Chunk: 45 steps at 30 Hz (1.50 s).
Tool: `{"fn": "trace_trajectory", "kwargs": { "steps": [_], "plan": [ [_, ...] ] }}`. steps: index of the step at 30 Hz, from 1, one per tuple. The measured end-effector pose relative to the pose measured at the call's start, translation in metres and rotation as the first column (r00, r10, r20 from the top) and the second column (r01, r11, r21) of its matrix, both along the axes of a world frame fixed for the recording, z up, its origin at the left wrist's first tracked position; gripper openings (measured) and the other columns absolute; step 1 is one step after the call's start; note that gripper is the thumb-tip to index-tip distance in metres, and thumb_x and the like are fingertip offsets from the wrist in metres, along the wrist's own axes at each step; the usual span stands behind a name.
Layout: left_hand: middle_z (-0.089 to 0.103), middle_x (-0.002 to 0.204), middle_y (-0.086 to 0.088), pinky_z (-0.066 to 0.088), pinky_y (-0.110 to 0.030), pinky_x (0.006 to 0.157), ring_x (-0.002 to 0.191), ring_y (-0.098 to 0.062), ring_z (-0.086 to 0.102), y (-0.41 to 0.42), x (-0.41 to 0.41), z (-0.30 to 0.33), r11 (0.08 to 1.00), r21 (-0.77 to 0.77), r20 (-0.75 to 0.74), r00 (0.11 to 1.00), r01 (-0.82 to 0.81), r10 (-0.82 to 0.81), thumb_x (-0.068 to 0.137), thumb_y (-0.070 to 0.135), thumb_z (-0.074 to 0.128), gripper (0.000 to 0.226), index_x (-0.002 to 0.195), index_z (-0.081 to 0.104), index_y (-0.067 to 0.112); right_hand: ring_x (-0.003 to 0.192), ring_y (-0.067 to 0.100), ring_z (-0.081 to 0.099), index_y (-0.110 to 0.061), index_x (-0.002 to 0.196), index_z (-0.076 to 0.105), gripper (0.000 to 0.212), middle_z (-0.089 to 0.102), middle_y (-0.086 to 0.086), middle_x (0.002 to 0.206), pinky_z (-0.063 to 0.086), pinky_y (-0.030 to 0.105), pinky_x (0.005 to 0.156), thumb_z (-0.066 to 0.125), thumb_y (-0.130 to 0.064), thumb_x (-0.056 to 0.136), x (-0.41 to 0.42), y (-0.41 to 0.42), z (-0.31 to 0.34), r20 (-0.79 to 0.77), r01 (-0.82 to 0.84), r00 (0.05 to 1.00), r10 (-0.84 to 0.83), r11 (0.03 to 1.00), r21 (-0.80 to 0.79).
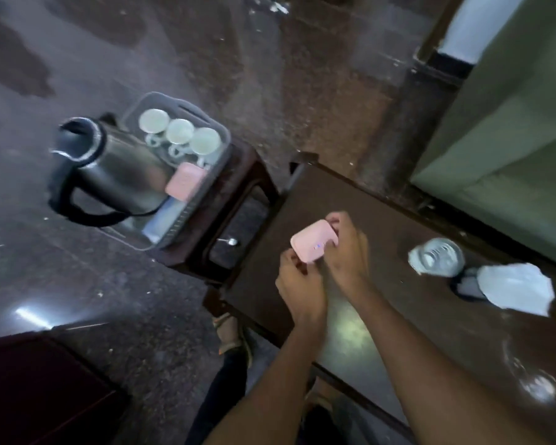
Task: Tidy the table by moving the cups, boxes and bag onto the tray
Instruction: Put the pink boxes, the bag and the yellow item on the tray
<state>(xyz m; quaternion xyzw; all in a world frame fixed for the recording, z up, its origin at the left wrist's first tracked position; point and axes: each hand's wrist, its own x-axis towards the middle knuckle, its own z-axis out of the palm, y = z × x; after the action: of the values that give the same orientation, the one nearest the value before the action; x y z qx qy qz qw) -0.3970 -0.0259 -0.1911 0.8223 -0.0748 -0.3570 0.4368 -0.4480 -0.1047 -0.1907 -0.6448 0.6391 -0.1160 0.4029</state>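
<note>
A small pink box (310, 244) is held just above the dark table (382, 220) between both my hands. My left hand (297, 285) grips its near left corner and my right hand (345, 248) wraps its far right side. The clear plastic tray (220, 149) rests on a low brown stool at the left. In it stand three pale upturned cups (180, 131), a second pink box (185, 181) and a steel kettle (109, 168). On the table's right side sit a clear glass cup (437, 256) and a crumpled white bag (515, 289).
The low stool (238, 203) has a spoon (228, 241) lying on its lower shelf. A green sofa (511, 123) stands beyond the table at the right. A dark red surface (39, 390) fills the lower left. My sandalled foot (230, 332) shows on the stone floor.
</note>
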Motion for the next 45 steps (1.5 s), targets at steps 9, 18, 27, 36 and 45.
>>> {"fn": "trace_trajectory", "kwargs": {
  "steps": [9,18,27,36,45],
  "plan": [
    [0.075,0.116,-0.004,0.059,-0.038,0.091,0.105,-0.019,0.071,-0.019,0.226,0.047,0.935,-0.219,0.312,0.888,-0.279,0.338,0.092,0.007,0.058,0.046,0.136,0.060,0.021,0.107,0.027,0.064,-0.018,0.117,0.056,0.031,0.070,0.004,0.115,0.047,0.034,0.085,0.056,-0.002,0.090,0.252,-0.033,0.049,0.128,-0.350,0.903,0.411,0.874,-0.338],
    [0.076,0.102,-0.009,0.045,-0.049,0.103,0.100,-0.034,0.068,0.028,0.311,0.004,0.931,0.216,0.383,0.903,-0.294,0.196,0.088,0.018,0.065,0.018,0.104,0.070,0.016,0.105,0.039,0.064,-0.006,0.114,0.064,0.027,0.062,0.016,0.118,0.051,0.047,0.087,0.050,-0.012,0.092,0.305,0.016,0.002,-0.075,-0.653,0.755,0.652,0.735,-0.183],
    [0.073,0.088,-0.013,0.034,-0.045,0.091,0.093,-0.037,0.066,0.032,0.329,-0.014,0.867,0.487,0.452,0.880,-0.108,-0.144,0.091,0.027,0.059,0.014,0.096,0.070,0.019,0.114,0.024,0.049,-0.019,0.119,0.063,0.031,0.055,0.003,0.120,0.055,0.037,0.082,0.066,-0.039,0.095,0.307,0.024,-0.030,-0.294,-0.784,0.620,0.728,0.586,-0.204],
    [0.067,0.113,-0.023,0.042,-0.052,0.094,0.102,-0.045,0.064,0.038,0.312,-0.003,0.843,0.530,0.543,0.801,-0.091,-0.254,0.088,0.024,0.064,0.033,0.117,0.069,0.009,0.110,0.025,0.054,-0.012,0.125,0.061,0.037,0.055,0.004,0.122,0.054,0.040,0.087,0.042,-0.012,0.094,0.254,0.028,-0.016,-0.155,-0.655,0.747,0.647,0.676,-0.337],
    [0.067,0.100,-0.003,0.035,-0.047,0.091,0.094,-0.032,0.064,0.034,0.076,-0.016,0.855,0.337,0.488,0.704,0.393,-0.516,0.092,0.020,0.066,0.017,0.108,0.062,0.023,0.114,0.024,0.058,-0.014,0.130,0.062,0.047,0.053,0.001,0.130,0.058,0.040,0.087,0.055,0.002,0.086,-0.021,0.071,-0.047,-0.205,-0.357,0.925,0.319,0.916,-0.184]
  ]
}}
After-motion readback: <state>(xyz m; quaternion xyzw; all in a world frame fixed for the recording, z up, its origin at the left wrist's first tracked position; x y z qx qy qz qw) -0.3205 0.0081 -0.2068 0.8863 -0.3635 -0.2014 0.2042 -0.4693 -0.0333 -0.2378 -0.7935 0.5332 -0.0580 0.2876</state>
